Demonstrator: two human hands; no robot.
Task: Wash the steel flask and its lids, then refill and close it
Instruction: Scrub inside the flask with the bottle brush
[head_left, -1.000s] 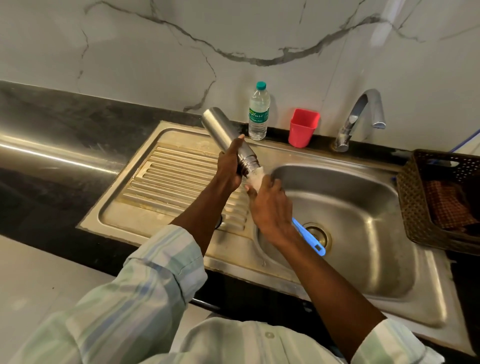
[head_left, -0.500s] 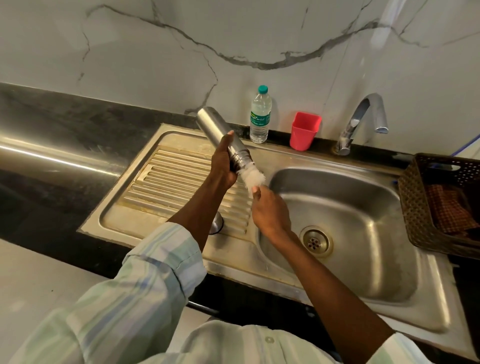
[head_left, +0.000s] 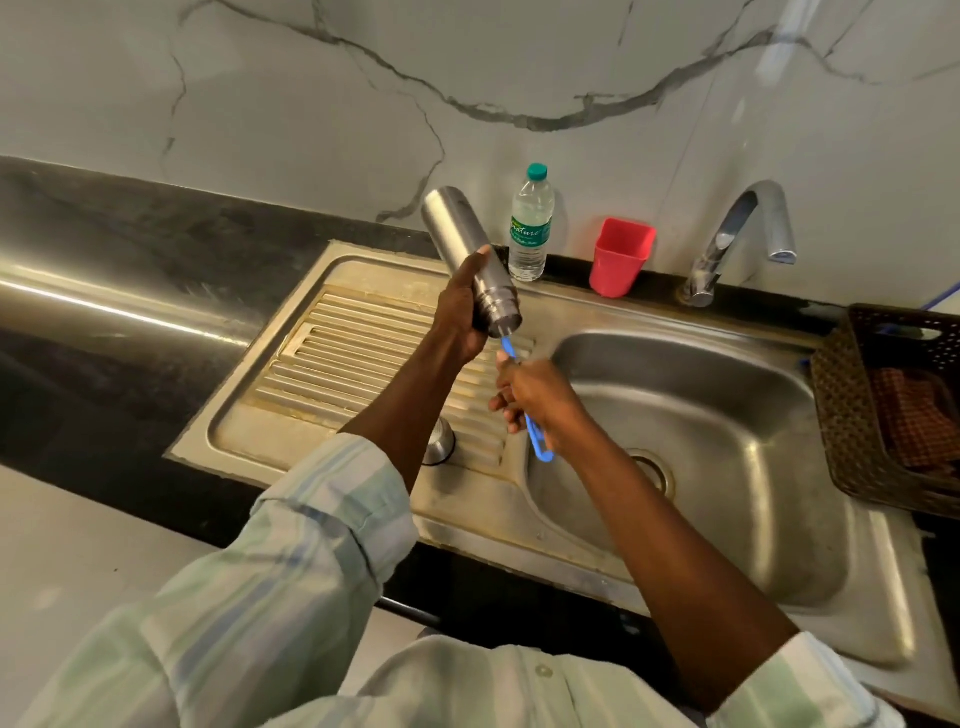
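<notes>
Over sink (head_left: 691, 364), flask (head_left: 460, 244) in left grip (head_left: 460, 317)

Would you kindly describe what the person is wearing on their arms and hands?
Both arms wear a pale shirt with soft green, blue and white stripes, the sleeves pushed up to about the elbows. The left hand and right hand are bare: no gloves, rings or watch visible.

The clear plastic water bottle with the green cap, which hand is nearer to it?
Left. The left hand, gripping the steel flask, is just below-left of the clear plastic water bottle. The right hand, holding the blue brush handle, sits lower, closer to the person.
</notes>
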